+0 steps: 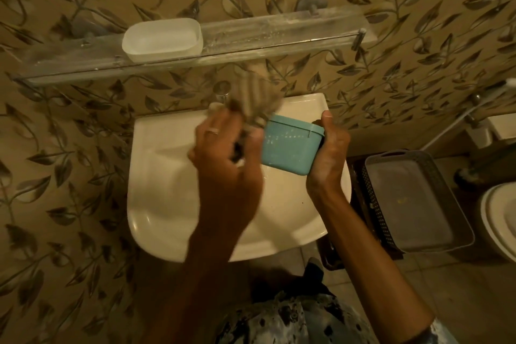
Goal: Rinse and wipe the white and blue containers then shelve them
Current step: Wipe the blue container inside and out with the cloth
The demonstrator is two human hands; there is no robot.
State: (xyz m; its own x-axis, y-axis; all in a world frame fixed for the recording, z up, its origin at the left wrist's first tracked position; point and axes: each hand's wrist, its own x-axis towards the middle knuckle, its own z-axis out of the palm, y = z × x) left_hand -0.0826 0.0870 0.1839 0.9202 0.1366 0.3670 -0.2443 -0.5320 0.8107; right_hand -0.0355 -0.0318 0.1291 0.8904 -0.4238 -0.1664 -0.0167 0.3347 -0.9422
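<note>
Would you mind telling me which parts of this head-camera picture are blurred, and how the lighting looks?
In the head view, the left hand and the striped grey cloth it grips are smeared by motion; the right hand and the blue plastic container stay fairly sharp. Lighting is dim and warm yellow, with soft glare on the white ceramic sink. The wide lens bows the clear wall shelf.

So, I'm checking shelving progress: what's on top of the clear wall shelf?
One white rounded plastic container sits on the clear wall shelf, left of centre, empty as far as visible; the rest holds only whitish residue.
</note>
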